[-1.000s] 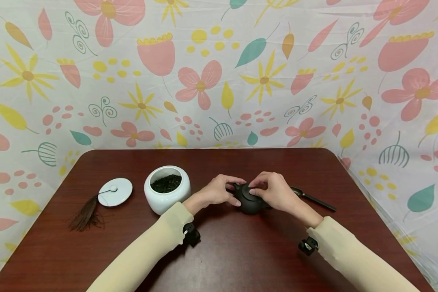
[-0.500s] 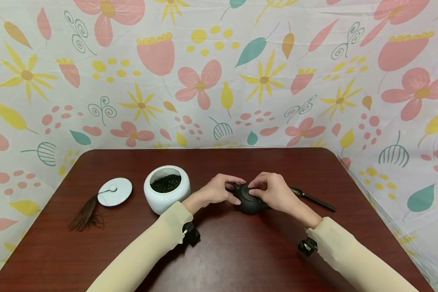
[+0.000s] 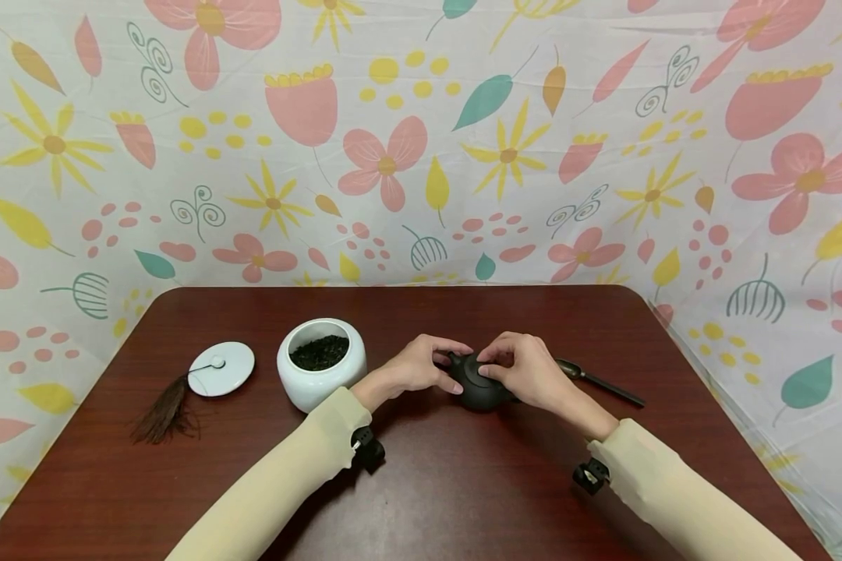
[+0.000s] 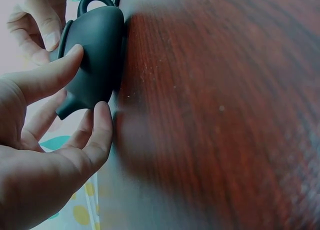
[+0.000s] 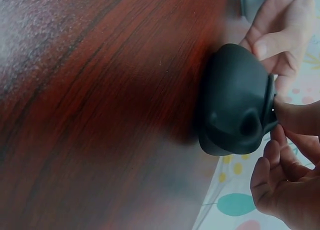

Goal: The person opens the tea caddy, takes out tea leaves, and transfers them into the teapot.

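A small dark teapot [image 3: 482,397] stands upright on the table, right of centre in the head view. My left hand [image 3: 419,365] holds it at the spout side. In the left wrist view, the thumb touches the teapot body [image 4: 97,47] and the fingers reach round beneath the spout [image 4: 70,106]. With thumb and fingertips, my right hand [image 3: 529,372] pinches the knob of the teapot's lid [image 3: 472,375]; the knob is mostly hidden by the fingers. The lid sits on the pot. The right wrist view shows the handle side of the teapot [image 5: 232,90] toward my right hand.
Left of the hands is a white jar [image 3: 307,388] with dark tea leaves [image 3: 319,353] inside. Further left lies a white lid [image 3: 223,380] with a brown tassel [image 3: 168,413]. A dark long-handled tool [image 3: 613,387] lies behind my right wrist. A patterned cloth [image 3: 421,156] hangs behind the table [image 3: 449,499].
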